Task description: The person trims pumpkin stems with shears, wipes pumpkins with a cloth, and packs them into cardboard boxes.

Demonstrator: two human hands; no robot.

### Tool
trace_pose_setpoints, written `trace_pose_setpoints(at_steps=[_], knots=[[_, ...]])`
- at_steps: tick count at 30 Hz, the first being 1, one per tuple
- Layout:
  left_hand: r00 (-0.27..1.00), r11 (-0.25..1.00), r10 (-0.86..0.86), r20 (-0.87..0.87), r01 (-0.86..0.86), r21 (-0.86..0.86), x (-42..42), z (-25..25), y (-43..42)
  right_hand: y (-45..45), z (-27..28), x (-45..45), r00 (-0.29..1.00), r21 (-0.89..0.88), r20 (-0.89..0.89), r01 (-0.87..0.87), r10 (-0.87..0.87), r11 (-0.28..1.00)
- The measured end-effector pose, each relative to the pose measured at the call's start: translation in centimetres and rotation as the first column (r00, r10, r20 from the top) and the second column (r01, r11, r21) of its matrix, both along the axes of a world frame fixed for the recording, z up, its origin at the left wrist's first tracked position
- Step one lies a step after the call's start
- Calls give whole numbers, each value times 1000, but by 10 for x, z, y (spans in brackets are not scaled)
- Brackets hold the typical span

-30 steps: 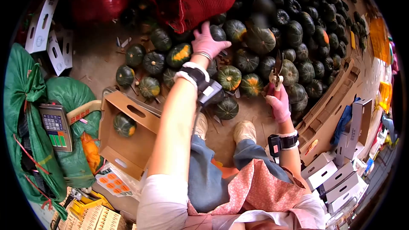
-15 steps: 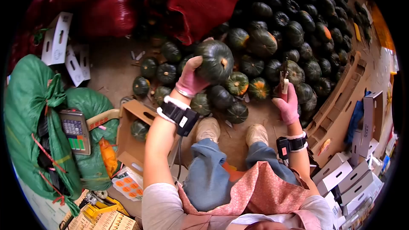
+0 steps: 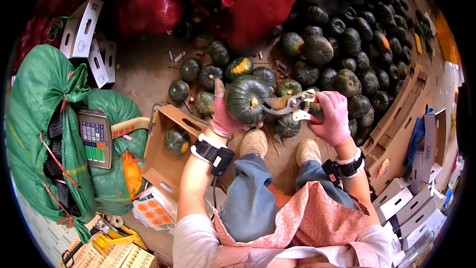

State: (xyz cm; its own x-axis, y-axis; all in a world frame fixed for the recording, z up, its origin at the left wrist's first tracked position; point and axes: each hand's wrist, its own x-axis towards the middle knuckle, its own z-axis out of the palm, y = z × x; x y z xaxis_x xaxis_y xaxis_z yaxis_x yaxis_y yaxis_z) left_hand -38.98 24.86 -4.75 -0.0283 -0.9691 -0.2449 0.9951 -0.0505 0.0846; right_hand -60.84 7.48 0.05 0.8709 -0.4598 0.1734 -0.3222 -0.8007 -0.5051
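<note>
In my pink-gloved left hand (image 3: 223,112) I hold a dark green pumpkin (image 3: 245,97), its pale cut stem facing up. My right hand (image 3: 331,116), gloved too, grips a pair of pruning shears (image 3: 299,101). The blades reach left to the pumpkin's side near the stem; whether they touch it I cannot tell. Several more pumpkins lie on the floor around, among them one with a yellow patch (image 3: 240,67) just behind the held one. A cardboard box (image 3: 161,161) left of my legs has one pumpkin (image 3: 177,140) in it.
A large heap of pumpkins (image 3: 349,42) spreads at the back right, with red mesh sacks (image 3: 263,0) behind. Green sacks (image 3: 42,119) and a scale's keypad display (image 3: 95,136) stand at the left. White cartons (image 3: 411,208) lie at the right, beside long cardboard pieces (image 3: 396,124).
My left hand has brought the pumpkin lower and closer. My right hand has swung left with the shears, whose blades now point at the pumpkin. The view has shifted slightly.
</note>
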Motion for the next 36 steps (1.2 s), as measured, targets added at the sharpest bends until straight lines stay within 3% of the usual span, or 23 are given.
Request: trace_pose_setpoints(at_steps=[1, 5, 8, 12, 15, 18, 20, 24, 27, 28, 29, 30, 31, 32, 34, 36], knots=[[996, 977, 84, 2, -83, 198, -9, 12, 0, 2, 0, 2, 1000, -7, -4, -20, 20, 1000], [999, 999, 41, 15, -41, -29, -11, -2, 17, 6, 7, 9, 997, -4, -28, -78, 78, 997], [987, 988, -9, 159, -15, 152, -16, 3, 19, 7, 11, 13, 991, 12, -65, -114, 115, 993], [990, 991, -136, 36, 136, 9, -16, -1, 30, 7, 8, 12, 986, 41, -77, -144, 146, 989], [976, 984, -171, 132, 165, 61, -22, -3, 34, 6, 8, 8, 974, 77, -148, -161, 171, 984], [995, 944, -97, 35, 81, 321, -35, 11, 29, 7, 8, 4, 961, 9, -186, -205, 203, 979], [956, 959, -255, -145, 270, 91, -33, 5, 37, 13, 10, 1, 962, -18, -198, -197, 190, 980], [922, 963, -114, -370, 194, 185, -43, 3, 40, 27, 2, -11, 950, 11, -270, -161, 158, 987], [987, 960, -50, -151, 89, 265, -43, 14, 36, 43, -15, -17, 970, 246, -226, -29, 87, 969], [997, 951, -25, -69, 45, 305, -43, 16, 33, 45, -18, -15, 945, 319, -309, 2, 102, 948], [998, 989, -53, -38, 57, 135, -43, 5, 33, 44, -21, -14, 945, 481, -321, 105, 63, 871], [995, 986, -52, 81, 39, 161, -43, 8, 37, 42, -24, -14, 940, 624, -340, 201, 30, 755], [979, 983, -54, 194, 17, 184, -44, 15, 43, 39, -27, -11, 944, 838, -324, 314, -54, 446], [951, 979, -60, 304, -3, 204, -45, 25, 51, 36, -20, -10, 935, 911, -317, 347, -159, 224], [887, 977, 45, 459, -135, 166, -33, 55, 80, 16, -35, -29, 907, 897, -335, 390, -256, 206], [740, 939, -34, 672, -207, 276, -13, 69, 130, 2, -52, -48, 874, 843, -302, 431, -380, 322]])
